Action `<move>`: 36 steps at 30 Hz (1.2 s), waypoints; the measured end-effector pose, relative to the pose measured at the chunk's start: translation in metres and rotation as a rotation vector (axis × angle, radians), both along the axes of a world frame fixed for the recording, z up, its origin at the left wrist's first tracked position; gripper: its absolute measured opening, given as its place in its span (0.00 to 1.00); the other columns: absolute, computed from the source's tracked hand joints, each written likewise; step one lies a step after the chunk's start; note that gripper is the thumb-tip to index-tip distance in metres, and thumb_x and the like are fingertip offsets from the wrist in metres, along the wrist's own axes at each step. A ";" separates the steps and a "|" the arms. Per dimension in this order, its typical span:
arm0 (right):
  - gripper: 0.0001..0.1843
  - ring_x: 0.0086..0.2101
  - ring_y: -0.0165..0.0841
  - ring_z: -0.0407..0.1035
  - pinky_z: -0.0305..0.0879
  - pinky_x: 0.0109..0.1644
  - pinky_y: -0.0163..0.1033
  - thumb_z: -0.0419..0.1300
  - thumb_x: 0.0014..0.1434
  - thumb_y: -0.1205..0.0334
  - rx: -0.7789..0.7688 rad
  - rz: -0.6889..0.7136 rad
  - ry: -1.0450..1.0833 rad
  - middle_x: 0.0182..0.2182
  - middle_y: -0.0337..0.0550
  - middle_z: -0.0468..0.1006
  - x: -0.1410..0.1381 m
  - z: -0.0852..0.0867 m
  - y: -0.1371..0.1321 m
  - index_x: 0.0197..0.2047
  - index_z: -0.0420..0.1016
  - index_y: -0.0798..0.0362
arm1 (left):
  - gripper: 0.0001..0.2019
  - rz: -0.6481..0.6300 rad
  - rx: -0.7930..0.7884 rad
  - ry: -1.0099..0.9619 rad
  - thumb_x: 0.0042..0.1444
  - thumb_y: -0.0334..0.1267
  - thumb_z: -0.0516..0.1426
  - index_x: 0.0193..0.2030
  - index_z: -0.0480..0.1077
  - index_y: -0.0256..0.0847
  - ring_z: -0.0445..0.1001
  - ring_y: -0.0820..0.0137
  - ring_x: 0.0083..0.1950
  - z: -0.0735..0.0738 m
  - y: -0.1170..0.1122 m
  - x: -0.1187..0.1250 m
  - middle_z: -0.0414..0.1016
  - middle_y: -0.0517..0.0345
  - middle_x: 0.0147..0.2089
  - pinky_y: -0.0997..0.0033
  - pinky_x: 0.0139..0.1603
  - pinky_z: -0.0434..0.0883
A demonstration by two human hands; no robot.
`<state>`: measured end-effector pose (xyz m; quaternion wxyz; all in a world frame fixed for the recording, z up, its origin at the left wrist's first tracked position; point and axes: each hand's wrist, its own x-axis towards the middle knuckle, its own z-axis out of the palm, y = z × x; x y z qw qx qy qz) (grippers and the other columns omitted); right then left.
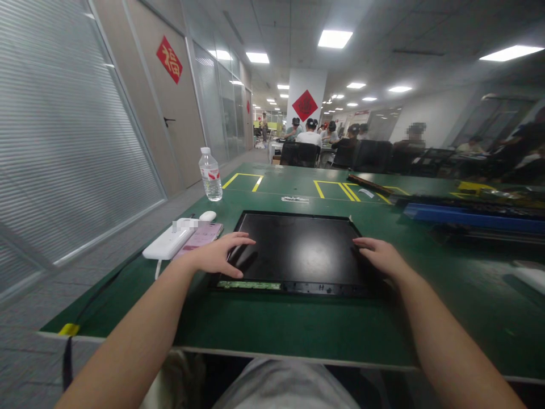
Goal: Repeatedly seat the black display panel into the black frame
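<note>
A black flat display panel in a thin dark frame lies on the green table before me. Along its near edge runs a green circuit board strip, with a dark strip to the right of it. My left hand is over the panel's left edge, thumb and fingers spread apart. Across from it, my right hand is at the right edge, fingers stretched toward the screen; its thumb side is partly hidden. Neither hand visibly grips the panel, and whether the fingertips touch it I cannot tell.
Left of the panel are a white power strip, a phone, a white mouse and a water bottle. Blue and black long parts lie at the right. Yellow tape marks the far table; several people sit beyond.
</note>
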<state>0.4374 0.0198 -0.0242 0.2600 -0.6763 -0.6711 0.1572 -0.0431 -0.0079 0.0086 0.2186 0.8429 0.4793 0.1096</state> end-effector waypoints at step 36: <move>0.15 0.46 0.38 0.76 0.67 0.54 0.39 0.56 0.55 0.64 0.045 -0.036 0.005 0.43 0.39 0.83 -0.007 0.005 -0.002 0.41 0.83 0.47 | 0.28 0.123 0.112 -0.050 0.54 0.51 0.60 0.61 0.70 0.45 0.60 0.52 0.70 -0.016 0.009 0.003 0.59 0.45 0.71 0.53 0.69 0.60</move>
